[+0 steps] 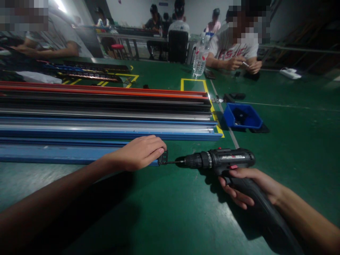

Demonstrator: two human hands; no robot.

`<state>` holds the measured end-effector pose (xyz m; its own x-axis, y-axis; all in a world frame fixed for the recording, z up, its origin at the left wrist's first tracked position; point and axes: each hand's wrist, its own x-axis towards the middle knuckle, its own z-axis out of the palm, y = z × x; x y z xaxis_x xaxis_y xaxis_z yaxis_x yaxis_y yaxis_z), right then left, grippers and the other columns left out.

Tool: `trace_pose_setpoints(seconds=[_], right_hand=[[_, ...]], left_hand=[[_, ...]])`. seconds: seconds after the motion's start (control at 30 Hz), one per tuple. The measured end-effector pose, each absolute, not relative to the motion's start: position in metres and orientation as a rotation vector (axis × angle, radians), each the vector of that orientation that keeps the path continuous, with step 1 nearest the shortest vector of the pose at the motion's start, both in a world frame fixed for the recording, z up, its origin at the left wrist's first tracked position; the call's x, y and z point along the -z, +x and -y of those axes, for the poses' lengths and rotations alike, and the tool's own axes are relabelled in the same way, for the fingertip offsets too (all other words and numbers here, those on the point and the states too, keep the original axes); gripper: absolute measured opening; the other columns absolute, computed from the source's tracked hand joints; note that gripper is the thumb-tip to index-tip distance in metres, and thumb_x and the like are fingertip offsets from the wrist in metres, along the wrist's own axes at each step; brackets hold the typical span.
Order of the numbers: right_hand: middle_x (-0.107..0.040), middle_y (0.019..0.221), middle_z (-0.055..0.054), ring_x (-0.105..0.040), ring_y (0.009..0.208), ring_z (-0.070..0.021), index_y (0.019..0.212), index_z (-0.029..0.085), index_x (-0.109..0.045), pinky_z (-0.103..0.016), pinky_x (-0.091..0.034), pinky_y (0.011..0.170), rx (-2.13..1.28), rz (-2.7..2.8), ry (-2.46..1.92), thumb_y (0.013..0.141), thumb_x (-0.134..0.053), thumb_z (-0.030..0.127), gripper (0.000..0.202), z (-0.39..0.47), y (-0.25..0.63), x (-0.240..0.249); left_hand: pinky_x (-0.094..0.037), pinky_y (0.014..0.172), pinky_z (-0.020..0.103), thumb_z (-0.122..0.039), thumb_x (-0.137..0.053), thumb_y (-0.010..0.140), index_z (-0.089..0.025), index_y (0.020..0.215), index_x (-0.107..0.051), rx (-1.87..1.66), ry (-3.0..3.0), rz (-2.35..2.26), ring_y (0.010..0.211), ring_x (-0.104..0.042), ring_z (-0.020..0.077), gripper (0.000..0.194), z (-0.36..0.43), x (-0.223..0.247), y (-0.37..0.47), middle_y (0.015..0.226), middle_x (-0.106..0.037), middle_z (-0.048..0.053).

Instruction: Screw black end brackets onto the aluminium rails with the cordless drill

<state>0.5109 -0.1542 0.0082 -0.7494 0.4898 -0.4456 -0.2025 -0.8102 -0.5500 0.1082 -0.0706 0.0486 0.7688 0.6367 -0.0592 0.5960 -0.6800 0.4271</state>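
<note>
My left hand (140, 153) is closed over the right end of a blue metal profile (66, 151) that lies along the near side of the table. A small black end cap (164, 157) sits at that end, beside my fingertips. In my right hand (247, 184) is a black cordless drill (225, 158), lying on its side with its chuck pointing left. The long thin bit (171, 162) reaches the end cap; whether it sits in a screw is too small to tell. My fingers wrap round the drill's grip near the trigger.
Blue, black and red profiles (111, 91) lie side by side behind my left hand. A blue bin (243, 117) with black parts stands at the right. Farther back are water bottles (199, 58) and a person (233, 49) handling a small item. Yellow tape marks the green table (297, 148).
</note>
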Motion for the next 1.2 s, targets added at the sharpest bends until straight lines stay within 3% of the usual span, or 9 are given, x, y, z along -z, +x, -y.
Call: trace_pose_setpoints(seconds=[1.2], right_hand=[[-0.073,0.085,-0.008,-0.061,0.049,-0.0071,0.111,0.006,-0.076,-0.023,-0.058,0.059,-2.524,0.696,-0.887,0.103,-0.067,0.045,0.041,0.1545,0.512,-0.0091]], left_hand=[[-0.046,0.101,0.04,-0.036,-0.032,0.113,-0.019,0.118,-0.07,-0.137,2.558,-0.921,0.109,-0.064,0.0245,0.042,0.0709,-0.0489,0.1078,0.118,-0.073,0.008]])
